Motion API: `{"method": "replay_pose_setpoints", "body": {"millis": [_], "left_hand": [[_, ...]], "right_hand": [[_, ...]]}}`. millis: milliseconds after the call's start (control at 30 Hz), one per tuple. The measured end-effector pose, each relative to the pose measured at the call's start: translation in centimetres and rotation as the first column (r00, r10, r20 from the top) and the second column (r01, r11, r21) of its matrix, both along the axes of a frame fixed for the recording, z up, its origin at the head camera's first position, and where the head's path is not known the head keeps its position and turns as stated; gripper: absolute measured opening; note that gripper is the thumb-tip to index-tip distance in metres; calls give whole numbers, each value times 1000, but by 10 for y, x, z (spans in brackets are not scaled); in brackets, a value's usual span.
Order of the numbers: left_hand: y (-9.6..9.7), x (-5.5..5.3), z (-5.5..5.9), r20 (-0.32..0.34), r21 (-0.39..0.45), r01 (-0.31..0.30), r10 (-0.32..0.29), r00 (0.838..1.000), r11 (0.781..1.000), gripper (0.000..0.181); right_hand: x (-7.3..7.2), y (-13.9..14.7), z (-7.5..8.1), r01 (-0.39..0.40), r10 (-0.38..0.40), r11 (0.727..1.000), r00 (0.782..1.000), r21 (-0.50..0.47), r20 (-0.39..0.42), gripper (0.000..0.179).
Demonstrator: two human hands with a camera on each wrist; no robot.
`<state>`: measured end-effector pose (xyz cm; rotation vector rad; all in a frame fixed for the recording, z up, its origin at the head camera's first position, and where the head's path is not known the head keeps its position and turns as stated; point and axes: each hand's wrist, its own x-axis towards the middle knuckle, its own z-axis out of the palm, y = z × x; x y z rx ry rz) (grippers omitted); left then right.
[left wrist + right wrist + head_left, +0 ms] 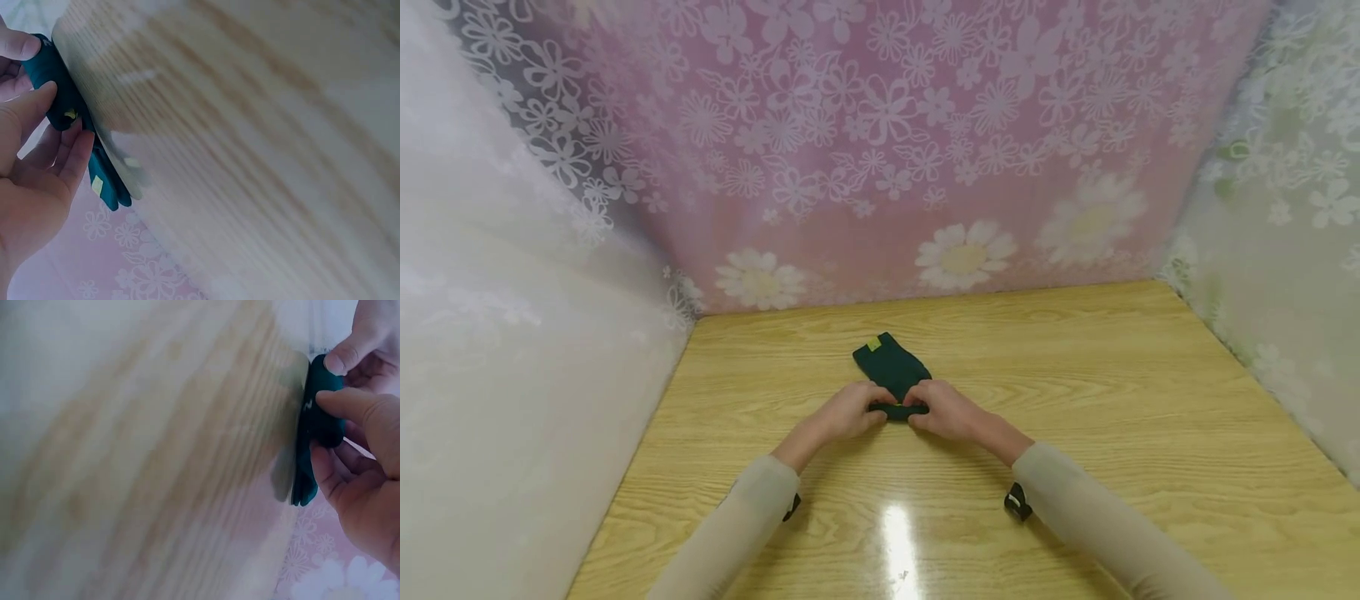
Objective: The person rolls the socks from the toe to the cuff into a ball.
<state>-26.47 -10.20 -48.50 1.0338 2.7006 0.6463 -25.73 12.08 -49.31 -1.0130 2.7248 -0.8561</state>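
A pair of dark green socks (891, 367) lies on the wooden table, one on the other, with a small yellow patch near the far end. Their near end is turned over into a thick roll (59, 87). My left hand (852, 410) pinches the left end of this roll, thumb on the near side and fingers on the far side. At the right end, my right hand (951, 410) grips the roll in the same way. In the right wrist view, a small pale mark shows on the roll beside the thumb (337, 403). The flat part stretches away beyond both hands.
The glossy wood-grain table (1075, 358) reflects a bright light near its front. Behind it hangs a pink flowered cloth (850, 167), with pale cloths on the left (512, 333) and right (1292, 250). A dark strap (1018, 503) is at the right forearm.
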Motion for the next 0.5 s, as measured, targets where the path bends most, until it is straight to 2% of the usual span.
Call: {"method": "replay_pose_setpoints", "body": {"millis": [133,267,400,500], "left_hand": [[0,0,-3,-14,-10,6,-7,1000,1000,27],[1,3,-4,-67,-59,22,-25,997,998,27],[1,6,-3,-118,-101,34,-46,992,994,26],[1,8,-1,-131,-130,33,-50,990,991,26]], "right_hand": [[-1,2,1,-26,28,999,998,-22,65,20],[-3,3,1,-43,51,997,990,-67,129,19],[-8,5,-3,-39,65,990,978,-135,198,16],[-10,6,-6,-26,71,983,965,-180,251,16]]}}
